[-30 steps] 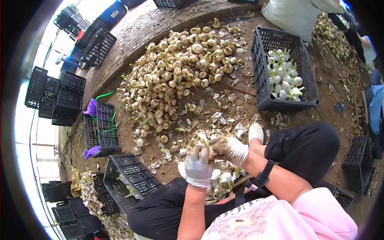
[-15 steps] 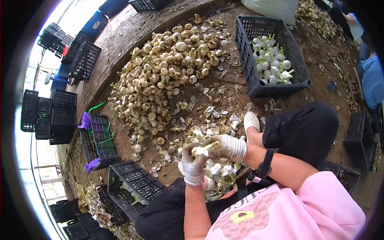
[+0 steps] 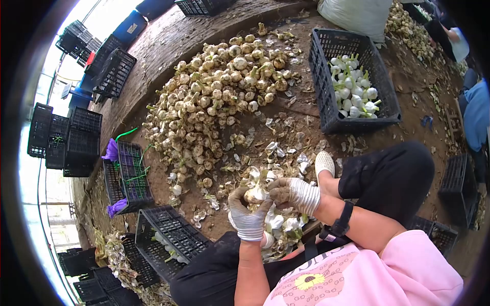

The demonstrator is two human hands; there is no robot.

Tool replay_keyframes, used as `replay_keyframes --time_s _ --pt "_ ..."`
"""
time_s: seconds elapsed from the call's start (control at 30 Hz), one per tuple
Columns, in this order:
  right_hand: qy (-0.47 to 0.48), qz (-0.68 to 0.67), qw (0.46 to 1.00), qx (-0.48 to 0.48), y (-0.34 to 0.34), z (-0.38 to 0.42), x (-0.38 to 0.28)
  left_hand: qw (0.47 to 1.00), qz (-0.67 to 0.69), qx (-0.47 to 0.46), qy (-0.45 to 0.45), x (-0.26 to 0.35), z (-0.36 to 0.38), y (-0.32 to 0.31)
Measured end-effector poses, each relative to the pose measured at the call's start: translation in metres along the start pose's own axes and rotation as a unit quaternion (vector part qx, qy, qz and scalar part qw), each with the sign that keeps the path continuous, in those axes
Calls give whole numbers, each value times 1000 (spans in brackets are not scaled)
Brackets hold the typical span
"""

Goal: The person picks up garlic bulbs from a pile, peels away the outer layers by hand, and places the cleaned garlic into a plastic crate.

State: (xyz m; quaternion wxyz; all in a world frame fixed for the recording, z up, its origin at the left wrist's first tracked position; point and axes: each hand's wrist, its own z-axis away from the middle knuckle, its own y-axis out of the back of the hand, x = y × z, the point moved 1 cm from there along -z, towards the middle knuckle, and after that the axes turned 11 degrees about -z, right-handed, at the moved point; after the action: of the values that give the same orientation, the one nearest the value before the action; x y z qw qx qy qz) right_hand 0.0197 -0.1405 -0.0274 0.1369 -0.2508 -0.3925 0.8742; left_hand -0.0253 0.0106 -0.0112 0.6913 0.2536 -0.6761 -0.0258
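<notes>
Both my hands wear dirty white knit gloves. My left hand cups a garlic bulb from below. My right hand grips the same bulb from the right, fingers on its skin. Below my hands lies a heap of peeled skins between my knees. A big pile of unpeeled garlic spreads on the soil ahead. A black crate at the upper right holds white peeled bulbs with green stems.
A black crate with a few bulbs stands at my lower left, another with purple cloth beyond it. Stacked empty crates line the left. My white shoe rests on the soil. Another person's blue sleeve shows at the right edge.
My hands stayed together on the garlic bulb and turned it slightly. The view shifted a little as my head moved.
</notes>
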Motion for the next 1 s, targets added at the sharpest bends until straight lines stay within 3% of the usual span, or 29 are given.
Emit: replay_keyframes --time_s 0.07,0.17,0.23,0.27,0.37,0.47,0.73,0.9,0.93,1.0 --pt "16 41 999 24 -5 1 -2 996 -78 0 -36 1 0 1" --pt "59 89 993 46 -10 -2 -3 993 -89 1 -76 -3 0 2" --pt "92 104 990 22 -5 -8 1 994 98 -16 55 6 -2 -1" --pt "80 14 996 -26 -3 -5 4 974 191 -24 120 9 -3 -3" --pt "60 -121 986 -99 -17 5 3 851 487 -77 182 -3 -3 -1" --pt "87 6 988 -129 -12 1 1 840 509 -97 163 -10 -6 1" --pt "136 59 989 -28 8 -11 -6 819 533 -110 180 5 -6 8" --pt "117 119 985 -41 -5 2 -16 875 435 -118 175 9 -6 8" --pt "98 35 990 -100 -3 0 -13 891 402 -121 173 7 -7 9" --pt "123 135 981 -62 -11 7 -17 915 352 -125 152 9 -5 8"
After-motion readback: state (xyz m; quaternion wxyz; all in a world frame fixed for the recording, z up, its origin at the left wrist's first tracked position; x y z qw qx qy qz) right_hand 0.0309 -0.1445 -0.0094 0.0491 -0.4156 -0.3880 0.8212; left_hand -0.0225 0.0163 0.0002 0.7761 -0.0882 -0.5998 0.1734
